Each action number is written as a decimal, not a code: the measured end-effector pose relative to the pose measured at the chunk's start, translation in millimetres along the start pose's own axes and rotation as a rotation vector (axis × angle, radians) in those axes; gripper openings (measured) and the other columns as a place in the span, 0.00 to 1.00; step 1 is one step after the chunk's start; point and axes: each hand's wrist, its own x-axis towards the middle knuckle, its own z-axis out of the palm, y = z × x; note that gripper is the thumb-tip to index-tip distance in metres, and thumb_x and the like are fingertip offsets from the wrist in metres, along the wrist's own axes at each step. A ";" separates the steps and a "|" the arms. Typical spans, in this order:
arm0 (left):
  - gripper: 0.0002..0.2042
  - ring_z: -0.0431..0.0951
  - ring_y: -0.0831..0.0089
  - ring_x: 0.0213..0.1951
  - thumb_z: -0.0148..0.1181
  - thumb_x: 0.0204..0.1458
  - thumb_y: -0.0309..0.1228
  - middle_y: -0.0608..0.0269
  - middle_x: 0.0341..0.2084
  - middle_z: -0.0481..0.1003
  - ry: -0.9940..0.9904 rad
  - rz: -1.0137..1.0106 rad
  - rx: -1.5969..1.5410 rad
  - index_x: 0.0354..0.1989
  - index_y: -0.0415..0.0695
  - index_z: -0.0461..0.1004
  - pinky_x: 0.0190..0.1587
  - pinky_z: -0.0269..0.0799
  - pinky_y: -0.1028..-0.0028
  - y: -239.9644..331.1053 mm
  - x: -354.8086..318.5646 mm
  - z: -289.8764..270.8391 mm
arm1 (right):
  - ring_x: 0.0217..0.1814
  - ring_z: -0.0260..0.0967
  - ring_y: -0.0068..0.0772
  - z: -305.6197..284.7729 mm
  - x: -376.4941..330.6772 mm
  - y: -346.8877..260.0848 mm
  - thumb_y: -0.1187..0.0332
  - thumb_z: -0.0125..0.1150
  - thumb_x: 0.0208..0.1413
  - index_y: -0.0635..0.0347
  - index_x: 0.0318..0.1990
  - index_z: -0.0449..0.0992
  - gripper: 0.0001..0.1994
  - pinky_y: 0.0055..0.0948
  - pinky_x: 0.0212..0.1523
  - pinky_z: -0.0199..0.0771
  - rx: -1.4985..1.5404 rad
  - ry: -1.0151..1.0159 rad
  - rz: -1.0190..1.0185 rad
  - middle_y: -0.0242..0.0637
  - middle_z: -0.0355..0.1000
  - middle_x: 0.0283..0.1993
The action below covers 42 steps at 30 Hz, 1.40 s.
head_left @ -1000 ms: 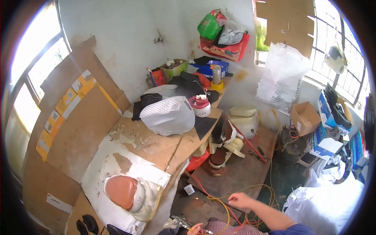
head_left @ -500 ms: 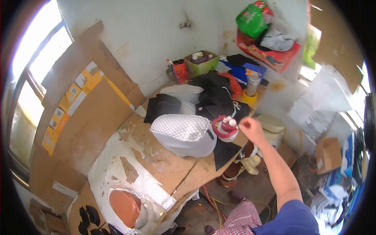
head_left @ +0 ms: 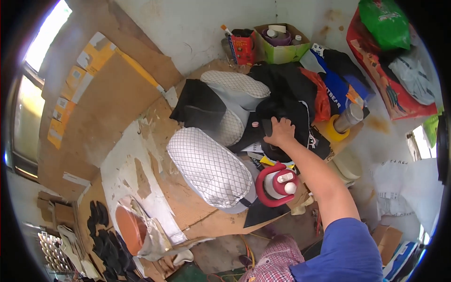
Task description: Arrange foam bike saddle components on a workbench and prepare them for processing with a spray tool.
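One hand only is in view. From left to right across the workbench (head_left: 188, 207): a grey cap with a white mesh crown (head_left: 209, 171) lies near the bench's front edge, its long axis running from upper left to lower right. Just right of it stands a white jug with a red handle (head_left: 277, 184), close beside my forearm. Beyond both, toward the wall, sits a heap of black fabric (head_left: 286, 115), and my right hand (head_left: 280, 133) rests on its near edge, fingers curled down onto the cloth; whether they pinch it or merely press I cannot tell. The fabric lies straight ahead of that hand, on the right half of the bench, so my right arm is the nearer one. My left hand is out of view. Further right stands a steel flask (head_left: 348, 117) in a yellow ring.
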 end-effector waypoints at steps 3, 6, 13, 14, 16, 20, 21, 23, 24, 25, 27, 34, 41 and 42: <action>0.14 0.72 0.61 0.34 0.55 0.52 0.38 0.59 0.25 0.72 0.007 -0.038 -0.033 0.39 0.40 0.71 0.43 0.71 0.59 -27.1 2.0 -4.4 | 0.58 0.58 0.49 -2.3 6.6 0.5 0.51 0.68 0.33 0.53 0.56 0.61 0.39 0.47 0.53 0.63 0.072 0.032 0.048 0.49 0.61 0.53; 0.13 0.72 0.62 0.33 0.55 0.53 0.41 0.59 0.24 0.71 0.018 0.137 -0.003 0.28 0.43 0.71 0.40 0.71 0.61 -48.3 5.0 -14.2 | 0.60 0.55 0.48 -5.5 8.7 -4.6 0.52 0.67 0.35 0.53 0.56 0.61 0.37 0.48 0.54 0.60 0.189 0.036 0.070 0.47 0.60 0.55; 0.18 0.70 0.67 0.22 0.53 0.54 0.45 0.61 0.16 0.70 0.114 0.093 0.085 0.18 0.45 0.68 0.27 0.68 0.68 -46.3 -13.7 48.7 | 0.56 0.58 0.51 -6.0 19.7 -1.4 0.57 0.67 0.34 0.56 0.55 0.61 0.36 0.49 0.53 0.62 0.151 0.057 0.026 0.48 0.61 0.52; 0.18 0.71 0.67 0.23 0.53 0.54 0.45 0.61 0.16 0.70 0.071 0.057 0.123 0.18 0.45 0.69 0.29 0.69 0.68 -45.5 -12.8 42.5 | 0.56 0.58 0.51 -11.1 22.6 5.0 0.59 0.68 0.33 0.56 0.55 0.61 0.37 0.48 0.53 0.63 0.174 0.052 -0.047 0.49 0.61 0.51; 0.19 0.71 0.66 0.24 0.53 0.53 0.45 0.59 0.18 0.72 0.054 0.004 0.137 0.17 0.45 0.69 0.31 0.70 0.67 -43.3 -18.9 53.9 | 0.56 0.58 0.52 -17.4 20.8 22.2 0.60 0.68 0.32 0.56 0.55 0.61 0.37 0.47 0.53 0.64 0.186 0.041 -0.119 0.50 0.61 0.51; 0.18 0.72 0.64 0.26 0.55 0.52 0.45 0.58 0.20 0.74 -0.010 0.044 0.172 0.18 0.45 0.70 0.33 0.71 0.66 -41.5 -19.2 41.3 | 0.58 0.57 0.51 -45.0 -5.6 31.6 0.71 0.63 0.34 0.55 0.58 0.59 0.36 0.42 0.60 0.57 0.083 0.214 -0.839 0.48 0.61 0.53; 0.17 0.73 0.65 0.27 0.53 0.54 0.45 0.58 0.20 0.74 -0.065 -0.009 0.055 0.22 0.43 0.73 0.34 0.71 0.66 -39.3 -25.4 49.5 | 0.60 0.55 0.51 -49.5 -11.5 38.1 0.76 0.60 0.35 0.54 0.59 0.59 0.36 0.41 0.62 0.53 -0.061 0.262 -1.059 0.47 0.61 0.55; 0.18 0.73 0.66 0.27 0.53 0.54 0.45 0.58 0.21 0.74 -0.075 0.033 0.106 0.24 0.42 0.74 0.34 0.72 0.66 -42.9 -10.9 34.6 | 0.62 0.54 0.50 -35.4 -12.7 56.4 0.79 0.57 0.35 0.54 0.59 0.59 0.36 0.40 0.63 0.51 -0.037 0.216 -1.052 0.45 0.60 0.57; 0.18 0.74 0.66 0.28 0.53 0.54 0.46 0.58 0.22 0.75 -0.076 0.090 0.150 0.26 0.41 0.75 0.34 0.72 0.67 -40.2 -7.0 28.4 | 0.64 0.52 0.48 -32.6 -12.6 60.5 0.83 0.55 0.35 0.54 0.60 0.59 0.37 0.39 0.64 0.48 0.002 0.175 -1.057 0.43 0.59 0.60; 0.20 0.74 0.66 0.29 0.53 0.53 0.48 0.57 0.24 0.76 -0.093 -0.039 0.098 0.29 0.40 0.75 0.34 0.72 0.68 -34.3 -3.5 21.6 | 0.66 0.50 0.46 -32.7 -10.9 67.2 0.84 0.54 0.36 0.54 0.61 0.58 0.37 0.38 0.63 0.50 0.192 0.091 -0.950 0.42 0.57 0.62; 0.21 0.74 0.66 0.29 0.54 0.52 0.50 0.57 0.24 0.76 0.019 0.159 0.168 0.29 0.40 0.76 0.34 0.72 0.68 -46.7 5.3 16.0 | 0.64 0.52 0.45 -34.2 -21.9 82.4 0.83 0.54 0.37 0.55 0.60 0.59 0.36 0.38 0.62 0.53 0.338 0.212 -0.826 0.43 0.60 0.59; 0.17 0.71 0.67 0.25 0.56 0.50 0.46 0.61 0.20 0.72 0.012 0.123 0.194 0.26 0.43 0.73 0.30 0.68 0.69 -26.7 15.3 13.0 | 0.45 0.70 0.34 -36.9 -81.8 114.5 0.80 0.54 0.46 0.61 0.47 0.70 0.18 0.28 0.47 0.69 1.041 0.451 -0.330 0.39 0.71 0.41; 0.09 0.72 0.67 0.23 0.55 0.51 0.31 0.61 0.21 0.72 0.158 0.462 0.464 0.38 0.42 0.73 0.26 0.69 0.66 -14.0 -6.4 26.2 | 0.39 0.70 0.29 -58.1 -236.9 -10.5 0.67 0.55 0.53 0.63 0.42 0.72 0.12 0.30 0.41 0.69 1.091 -0.907 -1.140 0.39 0.73 0.37; 0.10 0.73 0.67 0.23 0.54 0.51 0.29 0.59 0.23 0.73 0.187 0.545 0.563 0.40 0.41 0.72 0.24 0.70 0.66 -9.4 -8.7 28.3 | 0.37 0.70 0.32 -27.6 -250.5 -29.4 0.65 0.53 0.54 0.64 0.42 0.72 0.13 0.31 0.40 0.70 1.056 -1.117 -1.097 0.40 0.73 0.35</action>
